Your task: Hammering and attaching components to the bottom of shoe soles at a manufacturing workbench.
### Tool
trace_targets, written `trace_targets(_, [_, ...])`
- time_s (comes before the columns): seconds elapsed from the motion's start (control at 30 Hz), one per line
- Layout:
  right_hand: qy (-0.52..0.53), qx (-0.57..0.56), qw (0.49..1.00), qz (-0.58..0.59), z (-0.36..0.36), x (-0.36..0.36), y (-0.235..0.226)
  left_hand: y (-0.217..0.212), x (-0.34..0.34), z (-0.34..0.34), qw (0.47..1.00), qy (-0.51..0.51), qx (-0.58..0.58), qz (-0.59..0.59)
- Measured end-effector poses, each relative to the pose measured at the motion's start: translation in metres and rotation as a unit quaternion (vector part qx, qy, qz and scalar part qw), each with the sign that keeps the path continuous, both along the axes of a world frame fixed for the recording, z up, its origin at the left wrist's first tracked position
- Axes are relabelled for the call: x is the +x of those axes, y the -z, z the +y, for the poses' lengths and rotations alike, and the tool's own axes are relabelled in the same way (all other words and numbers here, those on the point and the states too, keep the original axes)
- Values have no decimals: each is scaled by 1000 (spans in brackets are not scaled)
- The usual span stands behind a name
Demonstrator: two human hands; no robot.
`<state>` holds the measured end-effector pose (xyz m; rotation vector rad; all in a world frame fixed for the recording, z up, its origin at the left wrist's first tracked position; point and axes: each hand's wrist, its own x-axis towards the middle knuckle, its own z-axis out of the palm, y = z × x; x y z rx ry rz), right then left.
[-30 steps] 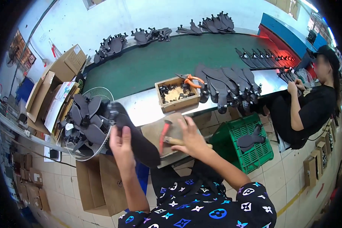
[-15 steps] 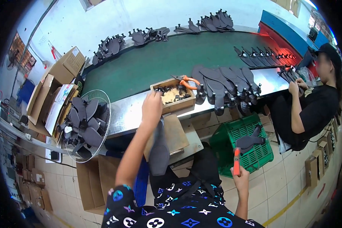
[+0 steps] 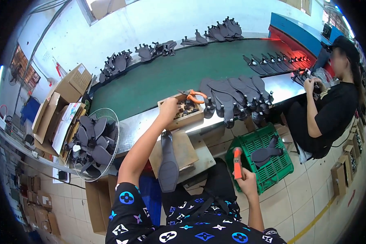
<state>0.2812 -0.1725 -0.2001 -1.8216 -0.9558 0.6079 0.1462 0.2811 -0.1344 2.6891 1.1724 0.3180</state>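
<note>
My left hand (image 3: 170,107) reaches into the left end of a wooden box (image 3: 188,120) of small dark parts. Its fingers are bent downward, and what they pinch, if anything, is hidden. Orange-handled pliers (image 3: 196,96) rest across the box's far rim. In front of me a dark grey shoe sole (image 3: 168,164) lies on a wooden board (image 3: 186,152), its heel end, with dark fittings, toward the box. On the right, my right hand (image 3: 248,182) is wrapped around an orange-red hammer (image 3: 237,163), raised near the green crate (image 3: 268,185).
Right of the box, several soles (image 3: 232,95) are piled on the metal bench edge beside a green conveyor belt (image 3: 150,81). A wire basket (image 3: 117,142) of soles and cardboard boxes (image 3: 71,85) stand at left. One dark sole (image 3: 266,154) lies on the crate. A co-worker (image 3: 333,105) sits at right.
My right hand has brought the hammer left and slightly up. My left hand stays at the box, fingers now deeper in its left end. The view has shifted slightly.
</note>
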Motion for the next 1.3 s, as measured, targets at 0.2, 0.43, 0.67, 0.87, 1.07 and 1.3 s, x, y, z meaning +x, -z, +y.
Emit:
trace_targets(0.2, [-29,157,986,45,58,-11,-84,-50,-41,-81,915,29,-249,-315])
trace_targets(0.43, [-153,230,945,177,118,-39,-167,-123,-99,-224,784,58,-337,-518])
trace_targets(0.67, [-221,195,949,113,135,-78,-193,-138,-129,-260,918,109,23,-380])
trace_targets(0.87, [-222,173,925,256,137,-94,-178,-134,-127,-269,905,76,105,-405])
trace_targets(1.07, [-260,130,899,328,143,-85,-167,-124,-122,-257,883,133,95,-439])
trace_targets(1.3, [-278,102,906,301,157,-72,-142,-56,-130,-234,816,32,-163,-554])
